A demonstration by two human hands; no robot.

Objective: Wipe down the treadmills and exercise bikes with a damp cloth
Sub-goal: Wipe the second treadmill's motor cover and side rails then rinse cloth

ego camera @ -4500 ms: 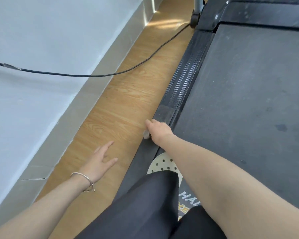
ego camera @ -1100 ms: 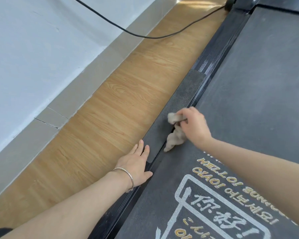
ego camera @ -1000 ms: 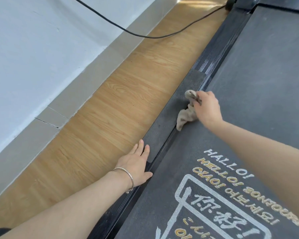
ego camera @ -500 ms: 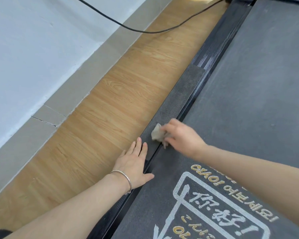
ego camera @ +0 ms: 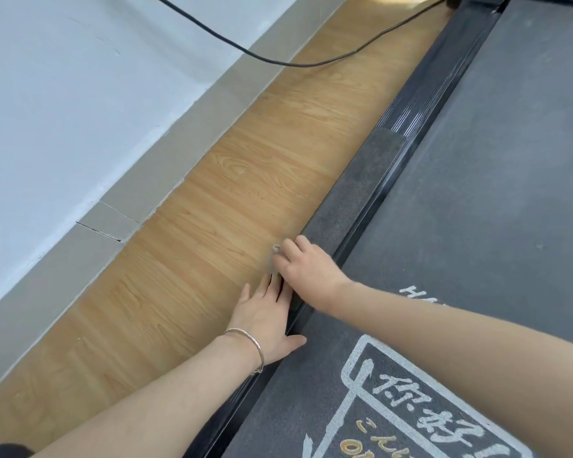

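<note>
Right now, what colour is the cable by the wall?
Black; the cable shows best in the head view.

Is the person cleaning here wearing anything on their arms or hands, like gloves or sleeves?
No gloves or sleeves show on either side. A thin silver bangle circles the wrist of the left hand. The right hand shows no jewellery.

Wood-grain floor (ego camera: 212, 209), gritty matt side rail (ego camera: 361, 186), metal bracelet (ego camera: 258, 347)
</note>
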